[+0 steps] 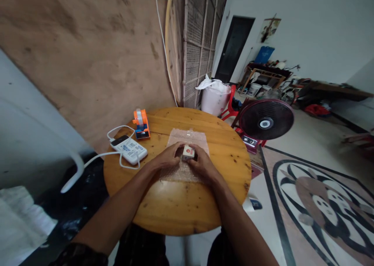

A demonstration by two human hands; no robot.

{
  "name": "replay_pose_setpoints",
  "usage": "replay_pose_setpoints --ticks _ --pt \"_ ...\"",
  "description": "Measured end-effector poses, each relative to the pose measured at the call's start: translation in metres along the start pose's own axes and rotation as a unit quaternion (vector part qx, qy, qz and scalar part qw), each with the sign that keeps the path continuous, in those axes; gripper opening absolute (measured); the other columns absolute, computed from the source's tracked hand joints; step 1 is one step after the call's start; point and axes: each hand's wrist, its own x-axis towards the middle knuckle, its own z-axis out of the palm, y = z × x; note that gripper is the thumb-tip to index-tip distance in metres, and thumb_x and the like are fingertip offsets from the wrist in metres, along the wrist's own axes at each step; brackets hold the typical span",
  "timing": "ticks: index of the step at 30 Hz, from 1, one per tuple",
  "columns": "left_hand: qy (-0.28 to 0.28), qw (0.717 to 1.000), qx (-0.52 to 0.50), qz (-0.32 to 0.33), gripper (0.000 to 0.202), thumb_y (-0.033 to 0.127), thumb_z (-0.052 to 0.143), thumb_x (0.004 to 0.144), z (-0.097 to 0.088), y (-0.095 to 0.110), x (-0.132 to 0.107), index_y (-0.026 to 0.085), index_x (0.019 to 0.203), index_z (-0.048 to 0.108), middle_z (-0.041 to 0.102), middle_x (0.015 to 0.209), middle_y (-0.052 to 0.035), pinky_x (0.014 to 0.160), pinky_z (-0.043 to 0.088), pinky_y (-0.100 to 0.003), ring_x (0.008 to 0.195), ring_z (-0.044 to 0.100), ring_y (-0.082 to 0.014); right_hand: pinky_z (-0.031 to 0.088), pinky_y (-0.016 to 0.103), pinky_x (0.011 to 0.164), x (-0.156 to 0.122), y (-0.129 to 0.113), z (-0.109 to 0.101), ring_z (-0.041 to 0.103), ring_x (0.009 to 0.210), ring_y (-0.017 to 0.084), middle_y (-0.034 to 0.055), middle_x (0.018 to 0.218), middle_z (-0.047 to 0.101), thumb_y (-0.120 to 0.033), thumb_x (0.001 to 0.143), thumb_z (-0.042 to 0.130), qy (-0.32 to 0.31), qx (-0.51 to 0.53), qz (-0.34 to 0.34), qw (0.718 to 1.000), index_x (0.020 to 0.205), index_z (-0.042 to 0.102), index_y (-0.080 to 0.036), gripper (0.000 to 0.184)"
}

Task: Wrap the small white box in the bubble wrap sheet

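Observation:
A small white box (188, 152) with a red mark stands on a sheet of bubble wrap (187, 138) spread on the round wooden table (175, 211). My left hand (168, 157) and my right hand (201, 163) close round the box from either side, fingers curled against it. Both hands rest on the bubble wrap.
An orange and blue tape dispenser (141, 124) stands at the table's far left. A white power bank (132, 150) with a phone (119, 140) and a white cable (96, 157) lies near it. A floor fan (265, 120) stands right of the table. A plywood sheet (87, 55) leans behind.

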Motion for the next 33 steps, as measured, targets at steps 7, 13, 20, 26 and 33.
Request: replay_pose_setpoints --ticks 7,13,20,26,33 --pt "-0.018 0.999 0.041 0.003 0.080 0.005 0.045 0.055 -0.001 0.002 0.000 0.018 0.134 0.042 0.053 0.134 -0.0091 0.107 0.037 -0.044 0.121 0.050 -0.0246 0.045 0.039 0.096 0.002 0.008 -0.004 0.059 0.109 0.022 0.0066 0.121 0.062 -0.007 0.067 0.058 -0.031 0.042 0.006 0.999 0.134 0.042 -0.021 0.070" --pt "-0.048 0.998 0.025 0.012 0.078 0.006 0.046 0.056 -0.003 0.011 0.002 0.017 0.133 0.045 0.056 0.130 -0.0091 0.099 0.044 -0.039 0.115 0.054 -0.0247 0.047 0.039 0.094 0.000 0.006 -0.007 0.060 0.105 0.022 0.0055 0.118 0.064 -0.008 0.068 0.057 -0.039 0.035 -0.001 0.999 0.131 0.046 -0.022 0.066" --pt "-0.041 0.998 0.043 0.008 0.064 0.010 0.051 0.065 -0.004 0.013 0.002 0.016 0.129 0.050 0.062 0.119 -0.0083 0.094 0.046 -0.036 0.109 0.057 -0.0239 0.046 0.038 0.094 0.001 0.009 -0.007 0.060 0.105 0.021 0.0058 0.120 0.062 -0.007 0.068 0.057 -0.051 0.052 -0.006 0.997 0.131 0.046 -0.021 0.066" --pt "-0.043 0.998 0.044 -0.002 0.057 0.012 0.052 0.068 -0.005 0.015 0.002 0.017 0.126 0.052 0.061 0.122 -0.0080 0.094 0.046 -0.037 0.108 0.057 -0.0239 0.044 0.039 0.099 0.001 0.007 -0.008 0.057 0.111 0.022 0.0075 0.124 0.060 -0.007 0.068 0.056 -0.052 0.059 -0.014 0.997 0.132 0.045 -0.020 0.066" --pt "-0.036 0.999 0.026 0.005 0.057 0.012 0.052 0.068 -0.004 0.016 0.002 0.017 0.124 0.053 0.062 0.121 -0.0074 0.097 0.044 -0.037 0.109 0.056 -0.0233 0.044 0.037 0.099 -0.001 0.005 -0.009 0.057 0.110 0.020 0.0049 0.122 0.061 -0.003 0.067 0.050 -0.054 0.084 -0.008 0.995 0.131 0.045 -0.022 0.067"
